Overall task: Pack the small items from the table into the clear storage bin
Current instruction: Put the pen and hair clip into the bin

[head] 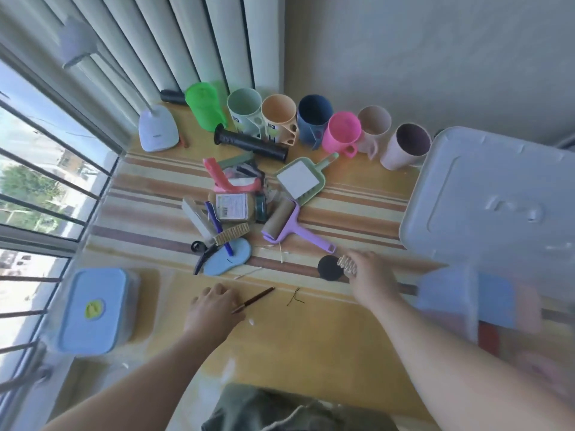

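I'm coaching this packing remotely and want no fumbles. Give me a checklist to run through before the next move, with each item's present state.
1. Right hand grips the woven beige roll: ok.
2. Left hand secures the thin brown stick: cannot tell.
3. Clear storage bin within the right hand's reach: ok.
4. Bin opening unobstructed: cannot tell, blurred.
5. Big pale blue lid off the bin: ok.
6. Black round disc packed: not ok, on the table.

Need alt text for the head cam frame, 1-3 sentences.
A person's right hand grips a small woven beige item beside a black disc, while the left hand pinches a thin brown stick on the yellow table. Behind lie a clutter of small items, a lint roller, and a row of cups.
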### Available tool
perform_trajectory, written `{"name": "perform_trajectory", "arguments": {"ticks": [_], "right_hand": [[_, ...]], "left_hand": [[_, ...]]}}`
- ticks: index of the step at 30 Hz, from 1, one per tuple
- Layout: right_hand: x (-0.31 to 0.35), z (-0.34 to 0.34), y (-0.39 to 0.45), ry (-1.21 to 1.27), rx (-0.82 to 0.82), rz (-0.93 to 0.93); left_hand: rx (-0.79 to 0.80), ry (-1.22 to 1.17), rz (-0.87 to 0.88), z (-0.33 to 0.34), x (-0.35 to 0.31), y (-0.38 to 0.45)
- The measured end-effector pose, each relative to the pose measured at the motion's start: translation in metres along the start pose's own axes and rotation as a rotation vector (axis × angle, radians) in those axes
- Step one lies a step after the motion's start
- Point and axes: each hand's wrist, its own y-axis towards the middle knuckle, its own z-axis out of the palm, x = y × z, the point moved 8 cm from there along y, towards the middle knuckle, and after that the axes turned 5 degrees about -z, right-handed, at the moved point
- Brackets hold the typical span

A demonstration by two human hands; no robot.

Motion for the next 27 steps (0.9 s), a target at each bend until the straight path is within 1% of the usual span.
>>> {"name": "perform_trajectory", "arguments": {"ticks": [3,6,8,10,12,14,17,20,24,27], "right_hand": [[-0.003,-0.011,-0.009,0.113,-0.069,0.035],[0.009,-0.035,-0.020,0.325,-0.132,0.017],[0.019,-0.062,-0.035,0.523,-0.187,-0.004],[0.024,-0.094,-0.056,0.656,-0.240,-0.038],[0.018,-0.131,-0.083,0.747,-0.310,-0.089],[-0.001,-0.169,-0.114,0.786,-0.400,-0.136],[-0.057,-0.214,-0.165,0.767,-0.512,-0.150],[-0.144,-0.231,-0.210,0.738,-0.584,-0.032],[-0.275,-0.205,-0.258,0.839,-0.582,0.205],[-0.347,-0.179,-0.274,0.824,-0.553,0.345]], "left_hand": [[0.026,-0.010,-0.012,-0.009,-0.004,0.001],[-0.045,-0.070,0.028,-0.036,-0.023,-0.003],[-0.125,-0.189,0.084,-0.064,-0.048,-0.007],[-0.183,-0.322,0.155,-0.096,-0.081,-0.016],[-0.227,-0.419,0.231,-0.125,-0.118,-0.028],[-0.271,-0.499,0.318,-0.150,-0.160,-0.045],[-0.346,-0.615,0.462,-0.177,-0.229,-0.081],[-0.387,-0.646,0.601,-0.187,-0.300,-0.127],[-0.370,-0.558,0.808,-0.173,-0.399,-0.186],[-0.379,-0.521,0.866,-0.151,-0.461,-0.216]]}}
